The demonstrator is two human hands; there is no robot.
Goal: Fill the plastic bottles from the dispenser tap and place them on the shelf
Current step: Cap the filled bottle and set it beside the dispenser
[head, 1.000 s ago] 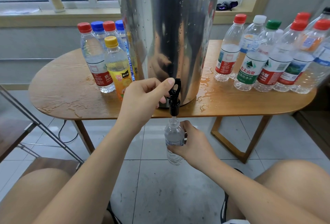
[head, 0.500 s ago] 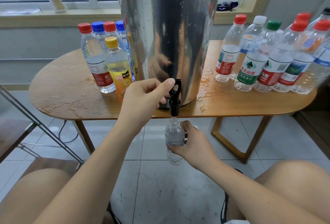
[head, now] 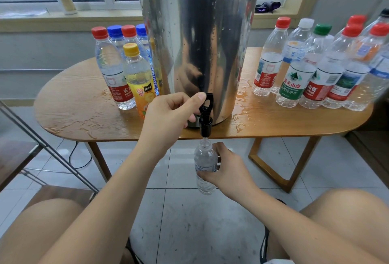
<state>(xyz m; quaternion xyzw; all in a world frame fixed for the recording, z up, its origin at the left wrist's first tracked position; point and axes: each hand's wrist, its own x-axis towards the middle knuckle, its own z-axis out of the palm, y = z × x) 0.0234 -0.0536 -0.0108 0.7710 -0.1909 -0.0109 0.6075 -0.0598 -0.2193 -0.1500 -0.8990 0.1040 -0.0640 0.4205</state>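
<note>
while left hand (head: 168,115) grips tap (head: 205,123), right hand (head: 228,171) holds bottle (head: 205,159)

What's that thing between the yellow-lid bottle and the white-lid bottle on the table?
The big shiny steel dispenser stands between the yellow-lid bottle and the white-lid bottle, with its black tap at the front. The head view shows it.
</note>
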